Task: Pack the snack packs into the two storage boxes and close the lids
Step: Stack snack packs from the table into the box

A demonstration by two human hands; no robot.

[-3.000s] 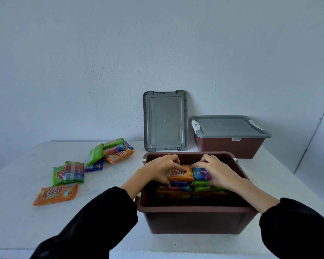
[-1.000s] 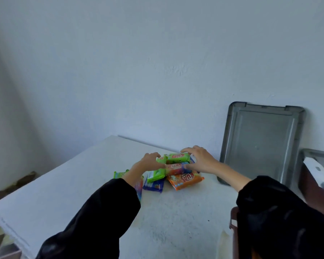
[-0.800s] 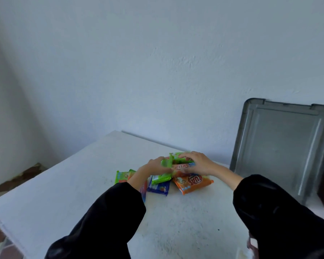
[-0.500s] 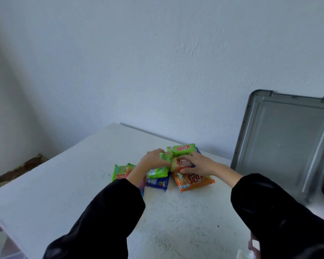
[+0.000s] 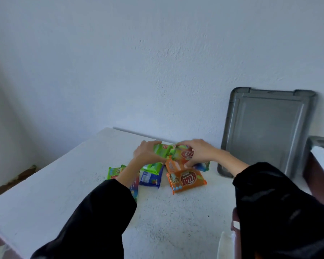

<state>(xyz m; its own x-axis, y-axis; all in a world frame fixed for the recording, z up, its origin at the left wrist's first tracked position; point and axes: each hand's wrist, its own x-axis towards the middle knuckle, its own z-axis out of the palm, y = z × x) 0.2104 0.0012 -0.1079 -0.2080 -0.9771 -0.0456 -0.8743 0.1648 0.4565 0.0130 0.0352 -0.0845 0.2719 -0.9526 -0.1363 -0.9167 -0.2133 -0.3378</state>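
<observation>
The left hand [image 5: 145, 155] is curling around a glossy green snack pack [image 5: 162, 150], with its fingers over the far edge. The right hand [image 5: 201, 152] is gripping an orange-and-red snack pack [image 5: 184, 156] right beside it, thumb underneath. Both packs are sitting atop a small pile on the rough white table [image 5: 64, 184], where a flat orange pack [image 5: 186, 179] and a blue pack [image 5: 151, 177] are lying. To the right, a rectangular grey plastic lid [image 5: 266, 131] is leaning against the wall, near a brown storage box [image 5: 318, 172].
</observation>
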